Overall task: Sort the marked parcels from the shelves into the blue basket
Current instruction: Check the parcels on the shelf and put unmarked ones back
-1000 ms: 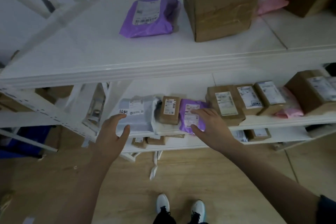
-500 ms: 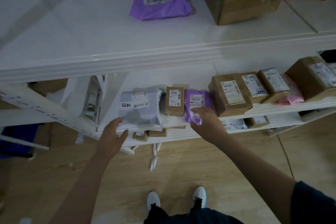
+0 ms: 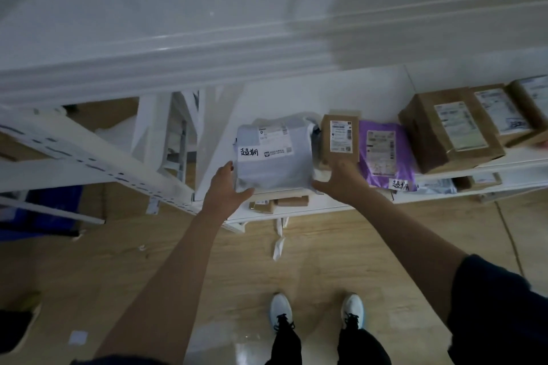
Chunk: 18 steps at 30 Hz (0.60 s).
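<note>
A grey poly-bag parcel [image 3: 275, 157] with a handwritten white tag lies at the front of the middle shelf [image 3: 504, 161]. My left hand [image 3: 226, 187] holds its left front corner, thumb under the front edge. My right hand [image 3: 341, 181] holds its right front corner, fingers reaching over the base of a small brown box [image 3: 340, 136]. Right of that box lies a purple bag [image 3: 382, 154] with a handwritten tag on its front edge. The blue basket [image 3: 44, 210] shows at the far left, behind the shelf frame.
Brown boxes [image 3: 450, 127] stand in a row further right on the middle shelf. The top shelf board [image 3: 178, 47] overhangs close above. Small boxes [image 3: 278, 203] sit on the shelf below. Wooden floor and my shoes [image 3: 281, 310] lie beneath.
My right hand left the purple bag and moved left to the grey parcel's right corner. My left hand closed in on its left corner. The view dropped lower.
</note>
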Available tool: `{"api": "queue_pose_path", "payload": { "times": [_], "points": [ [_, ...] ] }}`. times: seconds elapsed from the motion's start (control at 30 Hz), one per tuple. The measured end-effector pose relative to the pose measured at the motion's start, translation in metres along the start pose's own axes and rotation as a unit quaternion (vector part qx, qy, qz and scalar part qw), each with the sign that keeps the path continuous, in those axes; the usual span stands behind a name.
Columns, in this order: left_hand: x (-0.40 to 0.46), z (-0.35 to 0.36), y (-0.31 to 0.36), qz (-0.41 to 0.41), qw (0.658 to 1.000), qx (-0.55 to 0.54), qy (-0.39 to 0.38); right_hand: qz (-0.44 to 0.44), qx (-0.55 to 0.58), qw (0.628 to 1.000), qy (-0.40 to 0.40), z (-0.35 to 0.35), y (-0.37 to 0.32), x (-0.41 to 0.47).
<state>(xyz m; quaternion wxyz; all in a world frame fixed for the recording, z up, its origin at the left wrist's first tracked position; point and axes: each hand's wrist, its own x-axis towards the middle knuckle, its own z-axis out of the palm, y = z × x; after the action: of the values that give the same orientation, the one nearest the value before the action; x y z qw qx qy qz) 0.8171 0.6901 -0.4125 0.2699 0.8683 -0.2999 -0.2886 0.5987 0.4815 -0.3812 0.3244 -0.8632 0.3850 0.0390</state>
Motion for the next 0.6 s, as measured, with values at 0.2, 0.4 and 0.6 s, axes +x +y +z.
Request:
{"api": "queue_pose_path", "payload": {
  "times": [0.2, 0.4, 0.6],
  "points": [
    [0.023, 0.025, -0.002, 0.038, 0.995, -0.09, 0.012, 0.026, -0.02, 0.999, -0.042, 0.045, 0.0, 0.03],
    [0.003, 0.033, 0.021, 0.067, 0.985, -0.141, 0.079, 0.045, 0.034, 0.998, -0.015, 0.043, -0.006, 0.025],
    [-0.051, 0.003, 0.054, 0.161, 0.967, -0.128, 0.148, -0.038, 0.07, 0.992, 0.098, -0.008, -0.031, -0.031]
  ]
}}
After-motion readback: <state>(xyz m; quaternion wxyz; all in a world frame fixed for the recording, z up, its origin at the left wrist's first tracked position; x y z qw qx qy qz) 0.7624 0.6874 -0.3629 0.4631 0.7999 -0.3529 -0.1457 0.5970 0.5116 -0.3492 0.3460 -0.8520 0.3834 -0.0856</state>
